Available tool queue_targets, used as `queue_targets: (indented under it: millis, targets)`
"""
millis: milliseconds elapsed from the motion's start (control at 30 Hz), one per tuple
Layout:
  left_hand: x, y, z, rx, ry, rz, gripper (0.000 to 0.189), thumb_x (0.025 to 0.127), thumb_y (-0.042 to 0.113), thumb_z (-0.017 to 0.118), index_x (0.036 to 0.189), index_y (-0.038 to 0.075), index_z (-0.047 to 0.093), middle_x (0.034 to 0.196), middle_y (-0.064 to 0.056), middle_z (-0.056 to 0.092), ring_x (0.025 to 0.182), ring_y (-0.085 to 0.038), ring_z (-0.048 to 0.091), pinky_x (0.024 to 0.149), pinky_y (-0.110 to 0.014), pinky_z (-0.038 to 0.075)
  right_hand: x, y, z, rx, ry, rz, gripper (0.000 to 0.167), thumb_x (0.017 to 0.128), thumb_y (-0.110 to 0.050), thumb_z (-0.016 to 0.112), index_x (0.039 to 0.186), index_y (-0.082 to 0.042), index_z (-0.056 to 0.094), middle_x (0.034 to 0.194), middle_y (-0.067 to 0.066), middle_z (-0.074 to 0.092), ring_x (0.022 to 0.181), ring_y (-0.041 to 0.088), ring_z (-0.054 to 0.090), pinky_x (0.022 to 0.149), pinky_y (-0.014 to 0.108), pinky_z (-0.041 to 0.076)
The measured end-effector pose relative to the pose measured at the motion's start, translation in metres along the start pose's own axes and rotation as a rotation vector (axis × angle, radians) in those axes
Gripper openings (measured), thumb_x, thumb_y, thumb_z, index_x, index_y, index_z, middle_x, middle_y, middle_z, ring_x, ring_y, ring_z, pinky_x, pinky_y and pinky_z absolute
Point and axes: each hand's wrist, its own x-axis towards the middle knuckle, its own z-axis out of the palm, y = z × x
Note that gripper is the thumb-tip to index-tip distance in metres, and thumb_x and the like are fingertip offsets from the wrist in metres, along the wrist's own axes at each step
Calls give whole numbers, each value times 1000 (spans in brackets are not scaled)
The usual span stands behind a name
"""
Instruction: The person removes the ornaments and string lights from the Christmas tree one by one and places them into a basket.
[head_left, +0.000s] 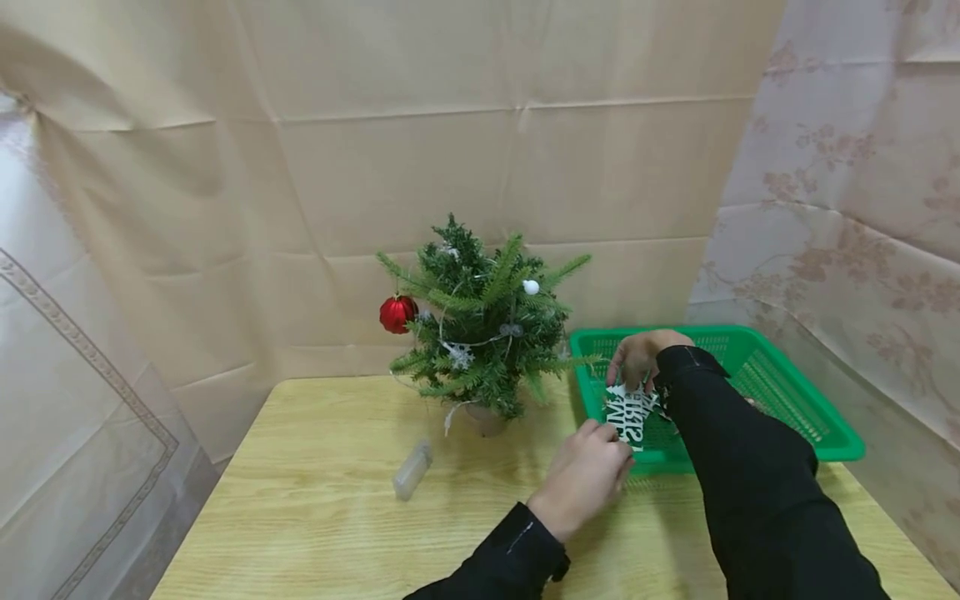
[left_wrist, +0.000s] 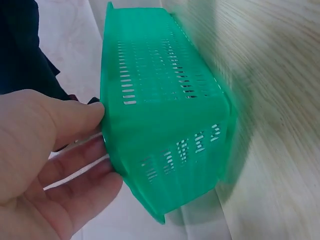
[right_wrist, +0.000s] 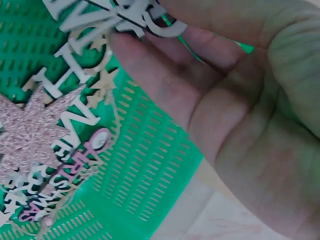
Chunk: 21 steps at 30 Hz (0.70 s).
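Observation:
My left hand [head_left: 587, 473] grips the rim of a green plastic basket [head_left: 797, 379] at its near left corner. In the left wrist view its thumb and fingers [left_wrist: 82, 202] meet at the edge of the basket [left_wrist: 155, 112]. Reaching into the basket, my right hand [head_left: 643, 357] holds a white cut-out letter sign [head_left: 627, 414] by its upper part. White letters [right_wrist: 95, 20] lie between thumb and fingers in the right wrist view. Beneath them in the basket are a pink glittery star [right_wrist: 37, 127] and more small letter ornaments [right_wrist: 70, 172] with string.
Left of the basket, a small Christmas tree [head_left: 487, 325] stands on the wooden table [head_left: 315, 508]. A red bauble [head_left: 397, 314] and a white ball [head_left: 531, 287] hang on it. In front lies a clear plastic container [head_left: 412, 472]. Cloth hangs behind.

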Motion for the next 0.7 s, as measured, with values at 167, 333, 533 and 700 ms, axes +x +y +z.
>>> queue_targets:
  millis: [167,333,533,700]
  targets:
    - [-2,-1,2,13,19,16,10,94,30,75,87,25,78,86,11,65,80,-5,58,69,-11,46,10,13,3,-173,35,-4,19,94,-4,72,104,-20,75,115,7,63,85,21,55,64,29,42]
    - [-1,0,0,33,2,13,10,94,27,75,84,25,77,87,11,66,78,-4,58,64,-11,47,17,22,9,-219,21,-14,20,89,-4,77,101,-20,76,102,4,63,85,22,53,65,29,42]
    - [0,2,-3,83,-32,35,8,91,21,76,84,26,77,86,10,65,78,-5,58,61,-13,47,23,28,16,-216,2,-16,16,89,-7,78,99,-20,75,102,3,64,88,22,55,68,29,45]
    - [0,1,-2,88,-38,33,8,90,20,76,84,26,77,86,10,64,77,-5,57,58,-13,45,26,30,19,-191,10,-14,15,89,-7,78,98,-19,74,102,4,62,87,23,55,68,29,45]
